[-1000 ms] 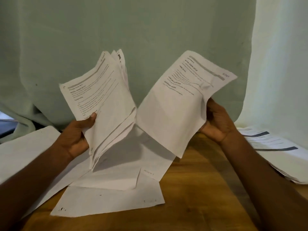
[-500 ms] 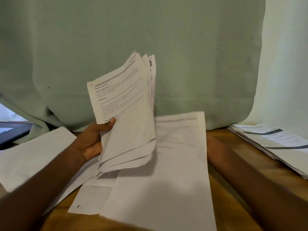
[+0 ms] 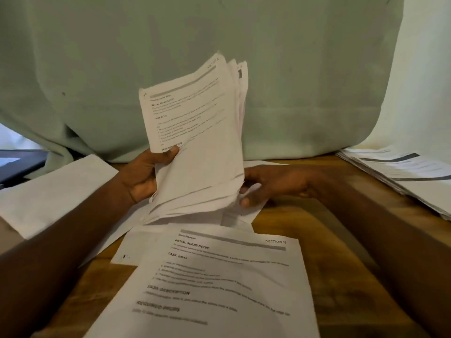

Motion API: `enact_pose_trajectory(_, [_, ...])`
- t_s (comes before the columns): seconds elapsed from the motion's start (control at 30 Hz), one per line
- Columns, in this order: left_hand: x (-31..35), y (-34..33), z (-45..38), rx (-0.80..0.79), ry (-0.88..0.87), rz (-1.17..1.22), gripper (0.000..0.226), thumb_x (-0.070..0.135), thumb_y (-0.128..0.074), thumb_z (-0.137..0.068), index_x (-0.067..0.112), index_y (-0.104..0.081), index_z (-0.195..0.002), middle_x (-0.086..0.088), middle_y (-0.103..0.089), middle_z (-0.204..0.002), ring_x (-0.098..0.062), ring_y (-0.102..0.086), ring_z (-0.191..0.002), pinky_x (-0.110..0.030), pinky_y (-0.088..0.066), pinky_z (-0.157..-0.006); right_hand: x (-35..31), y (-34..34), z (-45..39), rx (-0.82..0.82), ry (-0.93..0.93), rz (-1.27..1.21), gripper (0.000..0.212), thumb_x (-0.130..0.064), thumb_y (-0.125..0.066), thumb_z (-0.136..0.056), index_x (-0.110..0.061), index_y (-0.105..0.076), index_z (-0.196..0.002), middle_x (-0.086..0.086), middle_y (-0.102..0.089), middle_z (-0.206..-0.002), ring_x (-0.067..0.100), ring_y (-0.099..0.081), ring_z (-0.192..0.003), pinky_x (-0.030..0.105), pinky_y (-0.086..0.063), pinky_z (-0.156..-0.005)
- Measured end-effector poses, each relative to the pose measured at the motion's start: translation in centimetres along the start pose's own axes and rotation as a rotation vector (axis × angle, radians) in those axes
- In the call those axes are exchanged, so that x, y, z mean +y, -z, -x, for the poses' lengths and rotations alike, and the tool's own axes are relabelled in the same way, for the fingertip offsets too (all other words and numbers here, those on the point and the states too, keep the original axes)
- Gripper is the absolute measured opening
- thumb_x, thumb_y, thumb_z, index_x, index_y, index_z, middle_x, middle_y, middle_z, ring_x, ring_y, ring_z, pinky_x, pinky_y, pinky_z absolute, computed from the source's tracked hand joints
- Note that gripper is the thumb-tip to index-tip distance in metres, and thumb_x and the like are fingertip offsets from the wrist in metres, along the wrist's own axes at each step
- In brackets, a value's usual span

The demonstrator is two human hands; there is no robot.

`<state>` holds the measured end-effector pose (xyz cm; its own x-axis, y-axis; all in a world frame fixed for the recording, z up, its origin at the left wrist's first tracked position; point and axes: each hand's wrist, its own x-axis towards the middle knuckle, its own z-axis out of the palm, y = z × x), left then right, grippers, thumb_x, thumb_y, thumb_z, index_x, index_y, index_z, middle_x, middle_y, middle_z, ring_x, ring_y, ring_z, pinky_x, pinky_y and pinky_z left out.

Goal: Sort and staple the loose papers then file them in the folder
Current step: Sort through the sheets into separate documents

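My left hand (image 3: 142, 175) grips an upright sheaf of printed papers (image 3: 197, 142) above the wooden table (image 3: 324, 252), thumb across the front sheet. My right hand (image 3: 271, 185) is at the sheaf's lower right corner. Its loosely curled fingers touch the sheet edges and nothing is pinched between them that I can see. A single printed sheet marked SECTION 4 (image 3: 219, 284) lies face up on the table in front of me. Beneath it and to the left lie several blank-side-up sheets (image 3: 56, 191).
A thick pile of printed papers (image 3: 402, 174) sits at the table's right edge. A dark flat object (image 3: 19, 162) lies at the far left, partly under the pale green curtain (image 3: 219, 32) behind the table. Bare wood shows between my right arm and the pile.
My right hand laid its single sheet face up on the table, let go, and came back to the lower right corner of the sheaf. My left hand kept holding the sheaf.
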<state>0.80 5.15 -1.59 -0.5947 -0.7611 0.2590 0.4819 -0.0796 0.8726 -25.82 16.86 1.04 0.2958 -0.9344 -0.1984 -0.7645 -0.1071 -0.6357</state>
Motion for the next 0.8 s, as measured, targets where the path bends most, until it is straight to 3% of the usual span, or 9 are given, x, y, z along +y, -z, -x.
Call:
enact_pose_trajectory(0.1, [0.1,0.6,-0.2,0.034,-0.005,0.031,0.045,0.001,-0.039,-0.104,0.017,-0.062,-0.14,-0.008,-0.069,-0.132,-0.02,-0.072,-0.107,-0.034,-0.062,-0.087,-0.6,-1.9,-0.8,-0.069,-0.031,0.21,0.075,-0.047,-0.083,-0.079,-0.042,-0.04,-0.14,-0.013,-0.031,-0.155,0.015,-0.035,-0.141,0.038,-0.038,-0.116])
enact_pose_trajectory(0.23, [0.2,1.5,-0.4,0.057,-0.013,0.024,0.051,0.002,-0.049,-0.099,0.015,-0.053,-0.148,-0.01,-0.06,-0.145,-0.023,-0.067,-0.115,-0.037,-0.058,-0.095,-0.8,-1.7,-1.3,0.04,0.05,0.204,0.065,-0.035,-0.078,-0.088,-0.039,-0.041,-0.14,-0.018,-0.045,-0.135,0.004,-0.048,-0.117,0.006,-0.042,-0.085])
enact_pose_trajectory(0.33, [0.2,1.9,-0.5,0.005,-0.01,0.065,0.05,0.001,-0.047,-0.101,0.015,-0.051,-0.149,-0.012,-0.057,-0.148,-0.025,-0.065,-0.119,-0.037,-0.061,-0.09,-1.1,-1.3,-0.9,0.113,0.106,0.197,0.045,-0.022,-0.075,-0.091,-0.047,-0.045,-0.113,-0.033,-0.04,-0.106,-0.004,-0.048,-0.093,-0.003,-0.041,-0.066])
enact_pose_trajectory(0.4, [0.1,1.9,-0.5,0.0,0.005,0.061,0.049,0.001,-0.045,-0.102,0.015,-0.052,-0.148,-0.013,-0.056,-0.148,-0.026,-0.065,-0.119,-0.038,-0.061,-0.089,-2.0,-1.3,-0.2,0.147,0.141,0.194,0.041,-0.028,-0.078,-0.088,-0.051,-0.049,-0.106,-0.035,-0.044,-0.107,-0.006,-0.05,-0.095,0.0,-0.041,-0.067])
enact_pose_trajectory(0.47, [-0.4,1.9,-0.6,-0.016,0.029,0.053,0.049,0.001,-0.045,-0.103,0.015,-0.052,-0.149,-0.013,-0.056,-0.148,-0.028,-0.063,-0.124,-0.04,-0.06,-0.093,-3.2,-1.4,0.6,0.183,0.174,0.225,0.039,-0.04,-0.079,-0.083,-0.043,-0.061,-0.118,-0.028,-0.055,-0.117,-0.003,-0.054,-0.104,0.007,-0.044,-0.078])
enact_pose_trajectory(0.57, [-0.9,1.8,-0.5,-0.009,0.081,0.022,0.05,-0.001,-0.046,-0.102,0.015,-0.052,-0.148,-0.013,-0.059,-0.144,-0.028,-0.066,-0.121,-0.04,-0.061,-0.089,-5.3,-1.5,3.4,0.065,0.14,0.268,0.064,-0.06,-0.072,-0.07,-0.04,-0.06,-0.13,-0.019,-0.062,-0.129,-0.003,-0.059,-0.112,0.016,-0.048,-0.092])
enact_pose_trajectory(0.63, [-1.1,1.4,-0.5,-0.031,0.104,-0.043,0.05,-0.001,-0.046,-0.101,0.015,-0.052,-0.148,-0.012,-0.061,-0.143,-0.026,-0.068,-0.119,-0.037,-0.062,-0.086,-6.1,-2.9,6.0,-0.125,0.052,0.345,0.073,-0.069,-0.071,-0.063,-0.058,-0.047,-0.132,-0.023,-0.048,-0.144,-0.014,-0.049,-0.123,0.014,-0.045,-0.102])
enact_pose_trajectory(0.7, [-1.4,1.0,-0.2,-0.041,0.117,-0.064,0.048,-0.001,-0.044,-0.102,0.014,-0.051,-0.148,-0.011,-0.063,-0.141,-0.024,-0.068,-0.119,-0.036,-0.062,-0.087,-5.0,-6.0,8.2,-0.256,0.017,0.561,0.1,-0.075,-0.075,-0.065,-0.068,-0.016,-0.145,-0.027,-0.006,-0.163,0.003,-0.012,-0.152,0.039,-0.021,-0.124])
enact_pose_trajectory(0.8, [-1.4,1.2,-0.5,-0.058,0.108,-0.078,0.046,-0.002,-0.04,-0.105,0.013,-0.052,-0.147,-0.01,-0.063,-0.14,-0.023,-0.066,-0.12,-0.035,-0.06,-0.091,-3.0,-11.2,10.9,-0.101,0.077,0.689,0.122,-0.072,-0.075,-0.071,-0.062,0.019,-0.148,-0.026,0.027,-0.16,0.006,0.023,-0.151,0.047,0.01,-0.12])
